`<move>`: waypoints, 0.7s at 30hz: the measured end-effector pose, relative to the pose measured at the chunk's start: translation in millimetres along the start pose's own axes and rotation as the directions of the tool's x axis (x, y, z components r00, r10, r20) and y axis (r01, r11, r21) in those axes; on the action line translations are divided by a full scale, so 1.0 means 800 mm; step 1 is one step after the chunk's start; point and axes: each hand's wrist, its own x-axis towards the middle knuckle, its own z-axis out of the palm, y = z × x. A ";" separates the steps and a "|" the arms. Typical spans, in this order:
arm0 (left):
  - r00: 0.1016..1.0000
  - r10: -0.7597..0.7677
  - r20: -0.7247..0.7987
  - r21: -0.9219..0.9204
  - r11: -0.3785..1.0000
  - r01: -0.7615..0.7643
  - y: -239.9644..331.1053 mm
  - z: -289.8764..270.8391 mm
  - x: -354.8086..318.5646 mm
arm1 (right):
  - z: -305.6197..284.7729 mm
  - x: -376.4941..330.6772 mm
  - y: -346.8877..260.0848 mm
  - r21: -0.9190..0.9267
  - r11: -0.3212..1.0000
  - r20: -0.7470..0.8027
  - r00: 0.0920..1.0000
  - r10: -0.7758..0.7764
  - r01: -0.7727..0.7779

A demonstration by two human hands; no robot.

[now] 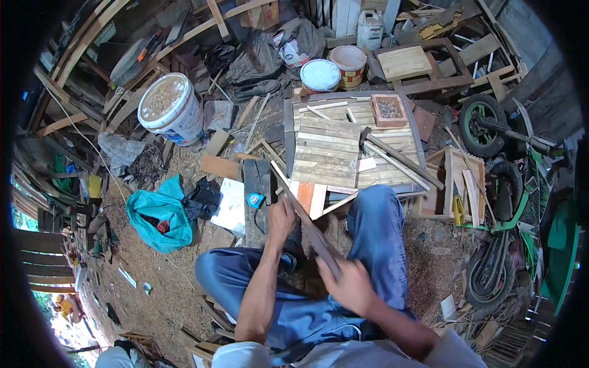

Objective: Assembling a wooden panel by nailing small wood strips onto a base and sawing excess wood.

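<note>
I sit low with my knees in blue trousers apart. My left hand (282, 219) grips the upper part of a long thin wooden strip (304, 214) that slants from upper left down between my knees. My right hand (346, 283), blurred, is closed around the strip's lower end. Just beyond the strip lies a slatted wooden panel (325, 153) on the ground, with a hammer (392, 153) resting across it and a small wooden box (389, 110) at its far corner.
A white bucket of sawdust (170, 107) stands at the far left, with two paint tins (334, 69) behind the panel. A teal bag (161, 214), a tape measure (255, 200), wooden frames (457, 187) and a small motorbike (509, 184) surround me on the sawdust-covered ground.
</note>
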 end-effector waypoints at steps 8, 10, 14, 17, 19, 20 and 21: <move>0.990 -0.084 0.110 -0.206 0.973 0.106 0.012 -0.002 0.007 | 0.028 0.075 0.009 -0.051 0.993 0.009 0.994 0.109 -0.109; 0.998 0.005 0.063 -0.145 0.989 0.004 0.006 -0.003 -0.001 | 0.031 0.085 0.002 -0.127 0.963 0.106 0.962 0.250 -0.236; 0.999 -0.032 0.006 -0.153 0.988 0.032 -0.008 0.010 0.002 | -0.029 -0.033 -0.007 -0.097 0.992 0.098 0.991 0.091 -0.082; 0.990 -0.114 0.078 -0.219 0.967 0.128 0.013 0.008 0.003 | -0.038 -0.025 -0.031 -0.071 0.988 0.042 0.989 0.140 -0.137; 0.998 -0.051 0.048 -0.183 0.981 0.059 -0.002 0.006 -0.005 | 0.011 0.046 -0.007 -0.089 0.991 0.003 0.995 0.103 -0.102; 0.996 -0.038 0.079 -0.247 0.967 0.057 -0.007 0.004 -0.004 | 0.038 0.082 0.000 -0.114 0.983 0.007 0.989 0.149 -0.147; 0.994 -0.024 0.110 -0.307 0.950 0.057 -0.011 0.001 -0.005 | 0.055 0.100 0.000 -0.136 0.972 0.010 0.981 0.196 -0.193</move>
